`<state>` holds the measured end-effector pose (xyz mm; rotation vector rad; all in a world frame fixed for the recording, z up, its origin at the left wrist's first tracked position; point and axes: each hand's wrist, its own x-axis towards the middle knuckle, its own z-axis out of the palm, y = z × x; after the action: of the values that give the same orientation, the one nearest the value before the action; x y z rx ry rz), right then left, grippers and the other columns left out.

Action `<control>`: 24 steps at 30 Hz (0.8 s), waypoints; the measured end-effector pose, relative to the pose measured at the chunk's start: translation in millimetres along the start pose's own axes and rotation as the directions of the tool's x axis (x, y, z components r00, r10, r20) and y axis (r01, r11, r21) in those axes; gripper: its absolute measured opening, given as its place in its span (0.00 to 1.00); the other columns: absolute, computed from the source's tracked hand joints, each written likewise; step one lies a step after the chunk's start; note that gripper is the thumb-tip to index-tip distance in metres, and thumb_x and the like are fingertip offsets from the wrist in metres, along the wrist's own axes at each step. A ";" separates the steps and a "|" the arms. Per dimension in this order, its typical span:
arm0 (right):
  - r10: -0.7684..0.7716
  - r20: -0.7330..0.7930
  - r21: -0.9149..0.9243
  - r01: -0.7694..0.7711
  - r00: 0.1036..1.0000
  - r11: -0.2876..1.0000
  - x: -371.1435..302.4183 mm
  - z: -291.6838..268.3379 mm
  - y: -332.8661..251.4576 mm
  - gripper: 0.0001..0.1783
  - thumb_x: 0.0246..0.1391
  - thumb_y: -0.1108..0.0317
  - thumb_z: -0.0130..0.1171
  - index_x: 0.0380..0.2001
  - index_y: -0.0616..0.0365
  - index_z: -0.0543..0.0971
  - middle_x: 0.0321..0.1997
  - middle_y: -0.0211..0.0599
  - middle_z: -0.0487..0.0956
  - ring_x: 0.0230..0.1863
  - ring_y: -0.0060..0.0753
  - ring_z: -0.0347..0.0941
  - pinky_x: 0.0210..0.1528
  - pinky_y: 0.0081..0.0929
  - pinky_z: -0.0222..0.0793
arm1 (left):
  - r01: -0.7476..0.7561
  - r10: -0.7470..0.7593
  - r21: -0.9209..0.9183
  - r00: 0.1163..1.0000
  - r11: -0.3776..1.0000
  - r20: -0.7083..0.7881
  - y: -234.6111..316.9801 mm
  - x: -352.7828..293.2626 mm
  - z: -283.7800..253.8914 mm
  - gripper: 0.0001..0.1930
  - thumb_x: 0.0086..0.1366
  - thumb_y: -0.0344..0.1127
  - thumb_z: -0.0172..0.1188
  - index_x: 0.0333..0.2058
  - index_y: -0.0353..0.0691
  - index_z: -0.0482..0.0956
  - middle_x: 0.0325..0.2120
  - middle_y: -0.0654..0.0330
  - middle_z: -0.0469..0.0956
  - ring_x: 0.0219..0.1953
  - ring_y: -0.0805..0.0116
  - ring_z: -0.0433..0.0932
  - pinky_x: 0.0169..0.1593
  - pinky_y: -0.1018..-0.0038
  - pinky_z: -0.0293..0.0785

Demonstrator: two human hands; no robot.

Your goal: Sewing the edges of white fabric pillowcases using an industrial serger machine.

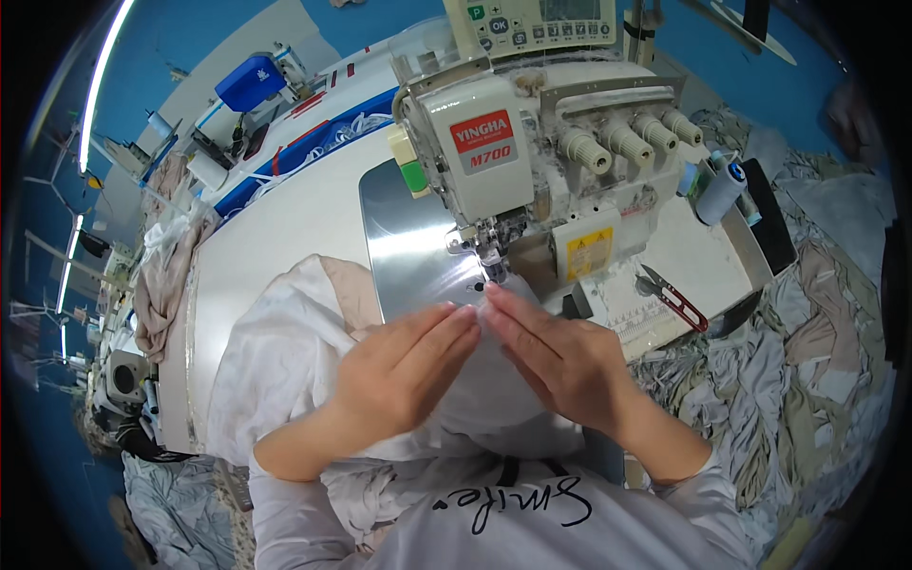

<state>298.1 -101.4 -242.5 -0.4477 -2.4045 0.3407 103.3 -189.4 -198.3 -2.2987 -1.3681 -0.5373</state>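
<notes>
A white overlock sewing machine (489, 180) stands in front of me, its presser foot (492, 266) lit over a shiny metal plate (404, 237). White fabric (285, 332) with a beige part (351, 290) spreads from the table into my lap, and its edge reaches the presser foot. My left hand (408, 366) pinches the fabric just before the foot, its fingers pressed together. Close beside it, my right hand (560, 356) holds the same fabric, with its fingertips nearest the foot. Both thumbs are mostly hidden beneath the fingers.
Red-handled thread snips (676, 299) lie on the machine's right ledge, with a bluish thread cone (720, 195) behind them. Piled garments (760, 408) fill the right side. A control panel (537, 27) rises behind the machine. More fabric (171, 285) hangs at the table's left edge.
</notes>
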 end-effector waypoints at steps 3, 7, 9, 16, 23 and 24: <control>-0.042 -0.236 -0.012 0.041 0.971 0.999 9.9 11.2 -3.7 0.22 0.46 0.74 0.61 0.47 0.60 0.75 0.52 0.39 0.75 0.26 0.33 0.77 0.25 0.24 0.72 | 0.200 -0.200 0.010 0.980 0.980 0.011 18.7 -1.4 -4.0 0.15 0.48 0.28 0.62 0.37 0.34 0.79 0.42 0.56 0.77 0.42 0.61 0.77 0.41 0.72 0.75; 0.031 -0.265 0.007 -0.030 0.964 1.000 4.3 14.8 -8.4 0.22 0.46 0.73 0.62 0.48 0.60 0.75 0.52 0.38 0.76 0.28 0.30 0.77 0.25 0.21 0.71 | 0.249 -0.240 -0.077 0.964 0.965 0.111 19.9 1.6 -4.4 0.18 0.49 0.28 0.62 0.42 0.33 0.77 0.45 0.55 0.75 0.47 0.58 0.74 0.46 0.70 0.74; 0.273 -0.264 0.204 -0.223 0.925 0.953 -0.8 12.2 -11.2 0.25 0.46 0.74 0.63 0.50 0.62 0.72 0.50 0.38 0.76 0.26 0.24 0.75 0.23 0.18 0.69 | 0.247 -0.229 -0.099 0.959 0.964 0.167 7.4 4.8 -1.4 0.20 0.51 0.27 0.60 0.46 0.33 0.74 0.48 0.54 0.74 0.53 0.57 0.71 0.51 0.67 0.72; 0.751 0.253 0.777 -0.591 0.610 0.218 -10.4 7.0 -14.3 0.23 0.51 0.74 0.61 0.50 0.63 0.66 0.30 0.30 0.77 0.19 0.11 0.67 0.16 0.12 0.60 | 0.115 -0.091 -0.163 0.985 0.980 0.149 -24.1 10.3 0.0 0.21 0.51 0.26 0.57 0.47 0.35 0.74 0.49 0.56 0.74 0.55 0.57 0.70 0.55 0.62 0.68; 0.660 0.495 0.737 -0.676 0.564 0.025 -8.6 4.1 -7.9 0.10 0.52 0.71 0.61 0.37 0.62 0.74 0.21 0.28 0.75 0.15 0.14 0.67 0.15 0.13 0.61 | 0.110 -0.082 -0.165 0.982 0.980 0.168 -31.8 16.4 0.1 0.21 0.52 0.27 0.55 0.48 0.36 0.75 0.49 0.58 0.74 0.56 0.58 0.68 0.56 0.64 0.66; 0.669 0.486 0.753 -0.658 0.562 0.005 -7.9 5.8 -8.0 0.09 0.52 0.71 0.62 0.35 0.62 0.75 0.20 0.27 0.75 0.14 0.14 0.67 0.15 0.13 0.61 | 0.128 -0.096 -0.165 0.978 0.978 0.184 -32.6 16.8 0.8 0.21 0.53 0.27 0.55 0.48 0.36 0.75 0.49 0.58 0.74 0.57 0.59 0.68 0.57 0.64 0.66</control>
<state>298.3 -112.6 -248.4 -1.0208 -1.3517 1.9709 81.9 -162.6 -185.3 -2.4709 -1.6002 -0.5198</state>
